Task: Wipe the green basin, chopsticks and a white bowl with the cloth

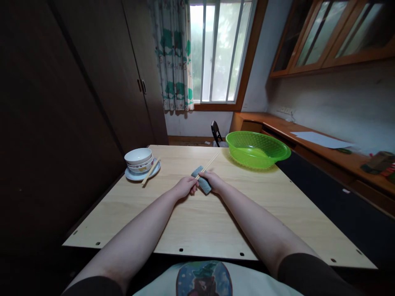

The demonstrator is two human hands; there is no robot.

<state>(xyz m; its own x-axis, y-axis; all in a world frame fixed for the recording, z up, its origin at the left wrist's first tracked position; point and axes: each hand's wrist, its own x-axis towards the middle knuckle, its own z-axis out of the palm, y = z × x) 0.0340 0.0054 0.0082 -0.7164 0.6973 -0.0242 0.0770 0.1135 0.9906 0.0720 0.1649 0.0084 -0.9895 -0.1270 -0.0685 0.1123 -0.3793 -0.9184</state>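
Both hands meet over the middle of the table. My left hand (185,187) is closed on the near ends of a pair of pale chopsticks (210,161), which point away to the upper right. Held in my right hand (213,181) is a grey-blue cloth (206,187), folded against the chopsticks; the right fingers are partly hidden by it. On the left, stacked white bowls (138,156) stand on a plate (131,176). More chopsticks (151,172) lie across that plate's right rim, their near ends sticking out over the table.
A bright green plastic basin (258,154) sits at the table's far right corner. Past the far edge of the wooden table (173,222) is a black folding chair (215,130). A dark wardrobe (101,74) borders the left side, and a wooden desk (311,142) runs along the right.
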